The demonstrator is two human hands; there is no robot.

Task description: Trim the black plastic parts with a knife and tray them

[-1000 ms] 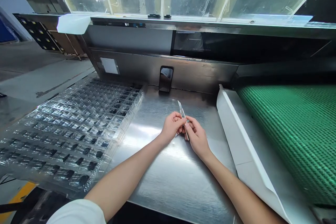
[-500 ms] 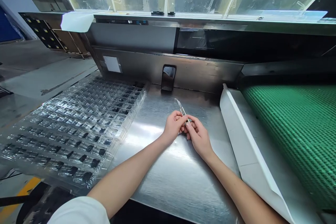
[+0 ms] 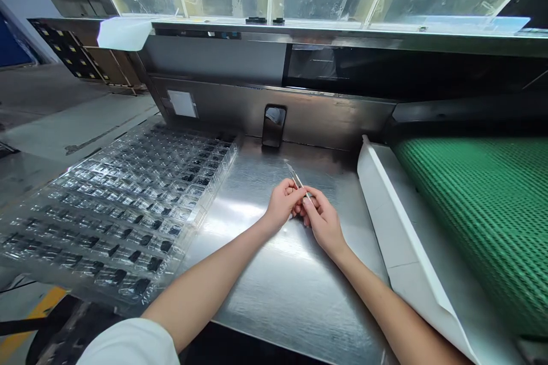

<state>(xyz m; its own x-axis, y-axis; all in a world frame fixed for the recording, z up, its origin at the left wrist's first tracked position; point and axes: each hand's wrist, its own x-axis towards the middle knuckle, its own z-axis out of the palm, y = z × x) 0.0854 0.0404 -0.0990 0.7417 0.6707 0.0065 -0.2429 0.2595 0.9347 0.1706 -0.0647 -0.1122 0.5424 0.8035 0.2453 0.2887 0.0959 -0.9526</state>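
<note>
Seemingly at a handling step, left hand (image 3: pixel 281 206) and right hand (image 3: pixel 325 221) pinch the knife (image 3: pixel 297 178) mid-frame; the next move calls for care around its blade (image 3: pixel 290 167).

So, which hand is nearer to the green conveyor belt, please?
Right. The right hand is to the left of the green conveyor belt, across the white barrier from it; the left hand is farther left, beyond the right hand.
</note>
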